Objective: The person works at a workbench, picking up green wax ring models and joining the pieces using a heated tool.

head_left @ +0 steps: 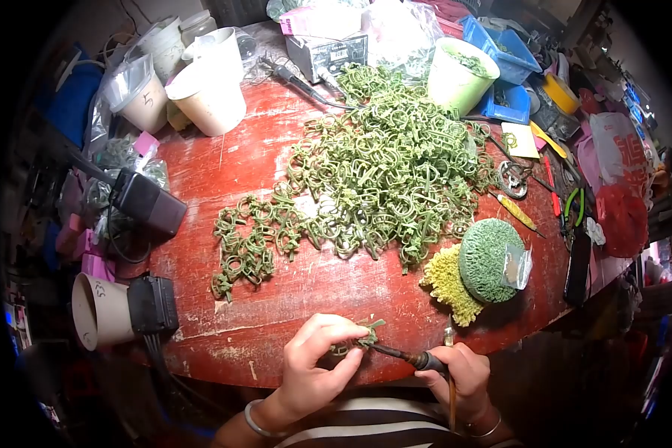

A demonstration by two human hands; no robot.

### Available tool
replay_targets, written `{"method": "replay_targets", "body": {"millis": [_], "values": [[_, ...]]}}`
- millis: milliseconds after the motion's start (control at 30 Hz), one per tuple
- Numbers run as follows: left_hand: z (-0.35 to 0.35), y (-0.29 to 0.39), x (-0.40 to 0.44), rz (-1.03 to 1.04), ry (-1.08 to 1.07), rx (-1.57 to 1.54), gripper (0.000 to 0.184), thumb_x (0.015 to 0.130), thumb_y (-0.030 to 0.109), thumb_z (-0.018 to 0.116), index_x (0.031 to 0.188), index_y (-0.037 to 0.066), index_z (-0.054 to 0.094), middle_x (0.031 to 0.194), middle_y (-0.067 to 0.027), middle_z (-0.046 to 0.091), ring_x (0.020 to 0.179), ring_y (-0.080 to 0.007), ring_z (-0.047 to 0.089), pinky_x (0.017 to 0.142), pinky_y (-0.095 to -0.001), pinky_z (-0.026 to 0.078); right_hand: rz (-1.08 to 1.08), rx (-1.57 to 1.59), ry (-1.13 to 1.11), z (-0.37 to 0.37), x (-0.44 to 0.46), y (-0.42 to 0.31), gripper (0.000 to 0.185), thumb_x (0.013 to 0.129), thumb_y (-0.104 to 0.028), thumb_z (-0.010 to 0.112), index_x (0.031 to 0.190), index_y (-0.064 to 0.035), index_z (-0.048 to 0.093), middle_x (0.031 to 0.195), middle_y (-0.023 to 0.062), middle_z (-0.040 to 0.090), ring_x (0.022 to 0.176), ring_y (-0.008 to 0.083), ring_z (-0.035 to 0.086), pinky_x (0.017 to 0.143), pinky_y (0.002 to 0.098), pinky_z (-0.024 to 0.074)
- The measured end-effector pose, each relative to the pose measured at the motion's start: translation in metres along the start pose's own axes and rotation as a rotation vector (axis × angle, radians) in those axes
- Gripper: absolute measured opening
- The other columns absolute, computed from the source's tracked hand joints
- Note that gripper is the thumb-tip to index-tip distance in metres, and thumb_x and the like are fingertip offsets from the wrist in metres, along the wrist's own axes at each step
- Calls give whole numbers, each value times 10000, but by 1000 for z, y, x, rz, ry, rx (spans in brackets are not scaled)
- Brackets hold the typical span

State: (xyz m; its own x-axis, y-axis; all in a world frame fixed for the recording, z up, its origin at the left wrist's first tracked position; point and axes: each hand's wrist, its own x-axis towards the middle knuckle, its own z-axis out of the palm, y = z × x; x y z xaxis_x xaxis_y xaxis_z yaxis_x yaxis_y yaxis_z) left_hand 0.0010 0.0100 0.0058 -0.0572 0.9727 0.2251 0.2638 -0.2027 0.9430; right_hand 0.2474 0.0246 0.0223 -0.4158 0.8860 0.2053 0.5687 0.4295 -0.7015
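Observation:
My left hand pinches a small green ring-like piece between thumb and fingers, just above the table's near edge. My right hand is closed around a soldering-iron-like pen. The pen's thin dark tip reaches to the green piece; whether it touches is too small to tell. A slim wooden-handled brush also sits in my right hand, held upright across the pen. Beyond my hands lies a large heap of similar green pieces, with a smaller cluster to its left.
A round green textured pad and a yellow sponge-like piece lie at the right. White buckets stand back left, a green-lit bucket at the back. A yellow-handled tool and pliers lie right; a black box is left.

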Motion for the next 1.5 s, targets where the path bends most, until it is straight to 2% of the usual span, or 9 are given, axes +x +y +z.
{"method": "replay_targets", "body": {"millis": [533, 767, 867, 967, 1067, 1100, 1167, 1300, 1500], "values": [[-1, 0, 0, -7, 8, -3, 289, 791, -85, 743, 1059, 22, 719, 1005, -117, 688, 935, -228, 681, 822, -323, 550, -6, 27, 47, -1, -6, 6, 291, 820, -217, 858, 966, -33, 687, 731, 68, 618, 573, 228, 606, 524, 328, 483], [-2, -1, -1, -14, 9, -34, 303, 794, -116, 715, 1071, 1, 682, 1041, -129, 689, 958, -212, 675, 843, -318, 544, 6, -199, 181, -26, -8, 9, 300, 844, -269, 831, 969, -36, 690, 792, 88, 673, 634, 266, 634, 556, 366, 503], [-1, -1, -2, -26, 20, -49, 304, 796, -99, 722, 1076, 11, 680, 1035, -129, 699, 960, -236, 687, 852, -335, 552, 24, -335, 249, -38, -12, 14, 275, 855, -233, 816, 964, -23, 676, 801, 96, 664, 646, 274, 630, 573, 368, 494], [1, -4, -3, -41, 38, -75, 299, 794, -87, 729, 1068, 20, 680, 1029, -126, 715, 964, -263, 701, 857, -354, 560, 122, -525, 226, -47, -13, 13, 271, 850, -223, 820, 970, -30, 673, 793, 100, 628, 646, 284, 623, 572, 371, 486], [1, -5, -2, -8, 34, -90, 294, 795, -92, 723, 1064, 17, 677, 1028, -126, 715, 962, -265, 701, 855, -354, 561, 139, -550, 220, -43, -11, 17, 265, 852, -230, 820, 972, -40, 680, 782, 94, 623, 644, 281, 622, 564, 374, 480], [1, -4, -2, -9, 34, -82, 292, 796, -94, 720, 1063, 17, 677, 1028, -127, 714, 963, -265, 701, 855, -354, 561, 137, -549, 221, -41, -10, 15, 265, 852, -230, 820, 972, -40, 680, 782, 94, 623, 644, 281, 622, 564, 374, 480], [2, -4, -3, -12, 40, -68, 292, 795, -94, 719, 1061, 18, 677, 1025, -127, 715, 964, -266, 702, 855, -354, 561, 81, -293, 262, -35, -9, 7, 262, 851, -237, 821, 974, -48, 688, 786, 87, 631, 636, 277, 625, 552, 373, 477], [1, -2, -2, -15, 39, -43, 293, 795, -88, 725, 1064, 21, 680, 1015, -123, 702, 902, -229, 689, 804, -325, 556, 11, -63, 79, -19, -8, 3, 281, 841, -236, 837, 991, -39, 703, 766, 92, 633, 629, 271, 641, 565, 366, 511], [1, -2, 0, -10, 41, -31, 297, 797, -82, 733, 1070, 24, 687, 996, -115, 688, 852, -195, 670, 764, -299, 547, -31, -33, 35, -3, -4, 4, 302, 826, -233, 851, 997, -34, 703, 757, 77, 619, 594, 246, 626, 536, 335, 500]]}}
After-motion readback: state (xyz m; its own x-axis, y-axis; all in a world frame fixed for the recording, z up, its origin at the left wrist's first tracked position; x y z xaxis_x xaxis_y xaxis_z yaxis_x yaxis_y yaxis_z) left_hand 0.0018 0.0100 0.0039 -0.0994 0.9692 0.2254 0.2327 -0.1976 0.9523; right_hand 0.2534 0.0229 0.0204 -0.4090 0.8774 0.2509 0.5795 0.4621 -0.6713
